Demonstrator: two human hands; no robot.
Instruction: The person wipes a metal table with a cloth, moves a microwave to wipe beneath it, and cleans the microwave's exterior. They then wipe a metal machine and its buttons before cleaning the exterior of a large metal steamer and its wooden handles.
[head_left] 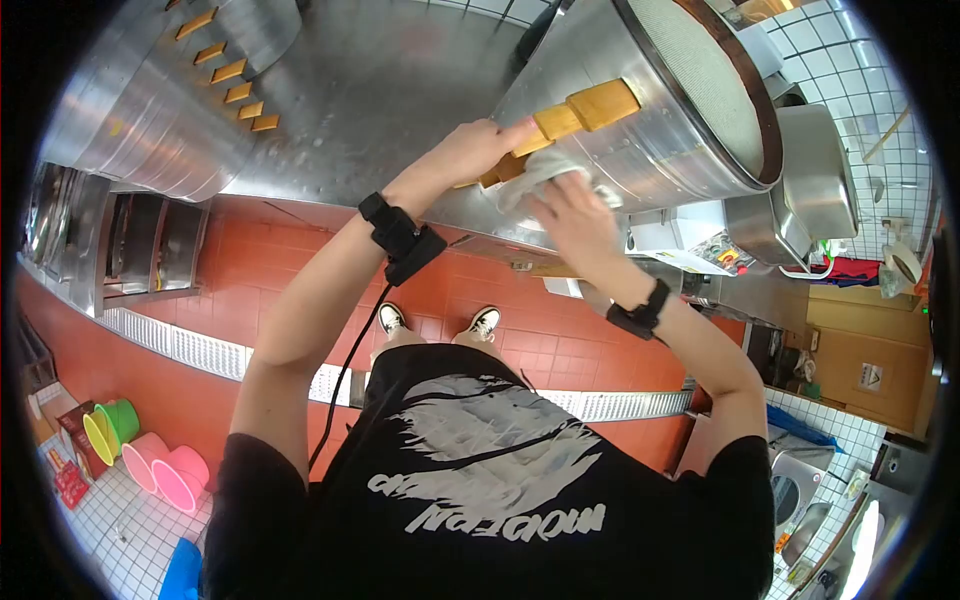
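Observation:
A large metal drum point(640, 140) lies tilted at the upper right, its round mesh face turned right. Light wooden blocks point(603, 104) run in a row along its side. My left hand point(485, 145) is closed on the near end of these blocks, its fingertips partly hidden. Just right of it, my right hand point(580, 220) presses a white cloth point(545, 180) against the drum's lower side; its fingers are bent and slightly blurred.
The drum is over a steel counter point(370, 100). More metal cylinders point(150, 130) with wooden blocks stand at the upper left. A steel container point(815, 170) is to the right. Pink buckets point(180, 478) and a green one point(122, 420) sit at the lower left. Red floor point(280, 250) lies below.

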